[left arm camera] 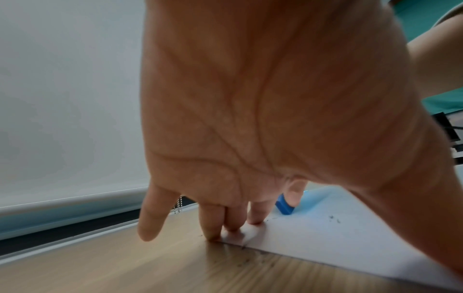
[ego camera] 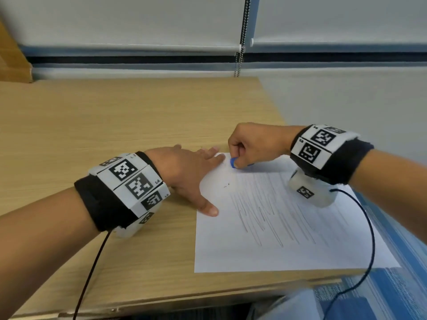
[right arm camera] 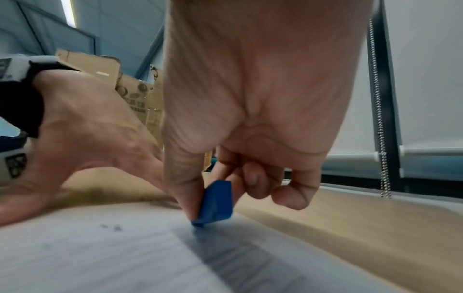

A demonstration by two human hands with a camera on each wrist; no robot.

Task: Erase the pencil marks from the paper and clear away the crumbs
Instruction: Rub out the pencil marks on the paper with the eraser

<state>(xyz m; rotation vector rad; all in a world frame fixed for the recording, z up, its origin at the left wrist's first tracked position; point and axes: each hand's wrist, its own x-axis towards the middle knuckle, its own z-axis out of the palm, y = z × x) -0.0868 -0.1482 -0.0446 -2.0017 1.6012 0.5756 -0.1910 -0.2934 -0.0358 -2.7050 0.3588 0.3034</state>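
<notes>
A white sheet of paper (ego camera: 277,245) lies on the wooden desk (ego camera: 92,125), covered in zigzag pencil marks (ego camera: 265,215) over its middle. My right hand (ego camera: 251,144) pinches a small blue eraser (ego camera: 233,162) between thumb and fingers, its tip pressed on the paper near the far left corner. The eraser (right arm camera: 216,202) touches the sheet in the right wrist view. My left hand (ego camera: 191,172) lies flat, straight fingers pressing that corner down, thumb on the left edge. Dark crumbs (left arm camera: 334,218) dot the paper, and more crumbs (left arm camera: 250,259) lie on the desk beside it.
Roller blinds with a bead chain (ego camera: 239,58) hang behind the desk. Cardboard boxes (right arm camera: 135,89) stand off to the left. The desk's right edge runs just beside the paper, with blue carpet (ego camera: 392,285) below. Black cables trail from both wrist units.
</notes>
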